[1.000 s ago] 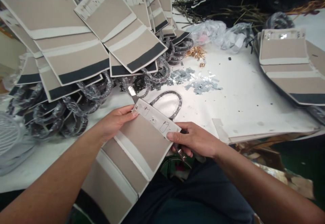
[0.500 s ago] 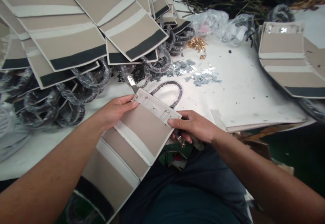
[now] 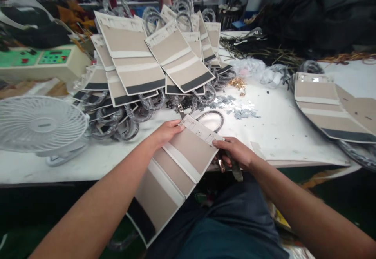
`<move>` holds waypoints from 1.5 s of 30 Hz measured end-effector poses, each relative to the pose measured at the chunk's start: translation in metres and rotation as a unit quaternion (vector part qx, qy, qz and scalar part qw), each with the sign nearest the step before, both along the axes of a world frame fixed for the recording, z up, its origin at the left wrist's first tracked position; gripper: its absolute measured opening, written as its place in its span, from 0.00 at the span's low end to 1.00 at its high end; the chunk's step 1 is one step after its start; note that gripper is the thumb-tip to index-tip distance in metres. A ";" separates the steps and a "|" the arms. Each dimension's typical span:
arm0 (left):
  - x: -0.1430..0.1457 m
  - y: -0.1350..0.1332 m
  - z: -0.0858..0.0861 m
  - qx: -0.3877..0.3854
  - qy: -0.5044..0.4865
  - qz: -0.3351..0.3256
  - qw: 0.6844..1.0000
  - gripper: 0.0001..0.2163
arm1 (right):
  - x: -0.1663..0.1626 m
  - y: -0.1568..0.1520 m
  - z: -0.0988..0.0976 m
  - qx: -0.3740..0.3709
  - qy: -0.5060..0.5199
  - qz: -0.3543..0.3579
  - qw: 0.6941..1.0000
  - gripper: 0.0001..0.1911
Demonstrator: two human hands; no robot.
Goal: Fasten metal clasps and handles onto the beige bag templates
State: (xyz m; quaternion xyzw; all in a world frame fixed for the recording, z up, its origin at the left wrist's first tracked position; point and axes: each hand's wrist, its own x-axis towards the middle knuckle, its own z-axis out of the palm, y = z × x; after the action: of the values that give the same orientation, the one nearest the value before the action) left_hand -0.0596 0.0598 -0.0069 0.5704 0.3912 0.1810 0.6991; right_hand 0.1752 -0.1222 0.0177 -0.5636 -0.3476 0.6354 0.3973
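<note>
A beige bag panel (image 3: 176,165) with white bands and a black bottom strip slopes from the table edge down to my lap. My left hand (image 3: 166,131) pinches its top left corner. At the top right corner my right hand (image 3: 236,153) is closed on the panel, with a metal-tipped strap end (image 3: 221,165) showing under the fingers. A black handle loop (image 3: 213,118) in clear wrap pokes out behind the panel's top edge.
A big heap of similar panels with wrapped handles (image 3: 152,67) fills the table's back left. Silver metal pieces (image 3: 235,108) and gold fittings (image 3: 238,83) lie in the middle. More panels (image 3: 323,106) sit at the right. A white fan (image 3: 41,125) stands left.
The view has tilted up and pulled back, so the fan, a machine and the room behind now show. Both hands keep their grip on the panel's top corners.
</note>
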 end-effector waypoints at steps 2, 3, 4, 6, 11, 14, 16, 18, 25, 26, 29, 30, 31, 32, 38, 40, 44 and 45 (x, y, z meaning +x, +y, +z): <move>-0.003 -0.001 0.000 0.007 -0.009 -0.005 1.000 0.30 | -0.003 0.000 0.000 -0.004 -0.006 -0.004 1.000 0.22; -0.004 -0.001 0.000 0.013 -0.013 -0.007 1.000 0.29 | -0.004 0.000 -0.001 -0.004 -0.008 -0.003 1.000 0.23; -0.005 -0.001 0.000 0.020 -0.016 -0.008 1.000 0.29 | -0.006 0.000 -0.001 -0.003 -0.010 0.001 1.000 0.23; -0.007 -0.001 0.000 0.037 -0.019 -0.004 0.999 0.28 | -0.008 0.001 -0.002 0.008 -0.015 0.007 1.000 0.23; -0.008 -0.004 0.005 0.087 -0.001 0.013 0.996 0.31 | -0.018 -0.009 0.000 0.027 -0.066 -0.019 0.997 0.23; -0.006 -0.011 0.012 0.114 0.041 -0.011 0.993 0.32 | -0.029 -0.039 -0.004 0.010 -0.087 -0.011 0.996 0.25; -0.002 -0.018 0.015 0.130 0.077 -0.041 0.988 0.30 | -0.039 -0.066 -0.014 -0.006 -0.091 0.015 0.996 0.28; 0.003 -0.030 0.016 0.154 0.114 -0.059 0.980 0.27 | -0.049 -0.092 -0.028 -0.014 -0.102 0.032 0.994 0.32; 0.010 -0.093 0.021 0.331 0.221 0.083 0.914 0.11 | -0.072 -0.117 -0.044 -0.021 -0.091 -0.035 0.995 0.38; 0.009 -0.103 0.020 0.357 0.225 0.098 0.901 0.07 | -0.074 -0.117 -0.038 -0.016 -0.090 -0.035 0.995 0.38; 0.002 -0.125 0.013 0.441 0.214 0.093 0.867 0.04 | -0.080 -0.121 -0.023 -0.009 -0.092 -0.002 0.996 0.39; 0.000 -0.131 0.010 0.465 0.204 0.085 0.857 0.05 | -0.082 -0.124 -0.022 -0.008 -0.095 0.015 0.995 0.39; -0.003 -0.136 0.007 0.483 0.193 0.078 0.851 0.05 | -0.084 -0.128 -0.022 -0.011 -0.097 0.031 0.995 0.40; -0.005 -0.140 0.004 0.493 0.182 0.069 0.848 0.05 | -0.086 -0.131 -0.024 -0.016 -0.098 0.043 0.994 0.40; -0.024 -0.159 -0.005 0.562 0.184 -0.033 0.805 0.19 | -0.074 -0.152 -0.047 -0.032 -0.170 0.104 0.979 0.40; -0.027 -0.164 -0.007 0.581 0.209 -0.056 0.785 0.21 | -0.061 -0.159 -0.042 -0.010 -0.268 0.129 0.955 0.36; -0.023 -0.170 -0.011 0.609 0.244 -0.078 0.751 0.21 | -0.037 -0.146 -0.012 0.141 -0.470 0.022 0.871 0.23; -0.020 -0.172 -0.012 0.616 0.250 -0.077 0.743 0.22 | -0.035 -0.135 -0.005 0.199 -0.501 -0.009 0.842 0.21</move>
State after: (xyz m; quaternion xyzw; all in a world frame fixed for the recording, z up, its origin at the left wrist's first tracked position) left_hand -0.0797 -0.1121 -0.0191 0.9298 0.3103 0.1789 0.0847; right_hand 0.1401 -0.2569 0.0131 -0.7170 -0.6132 0.1795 0.2788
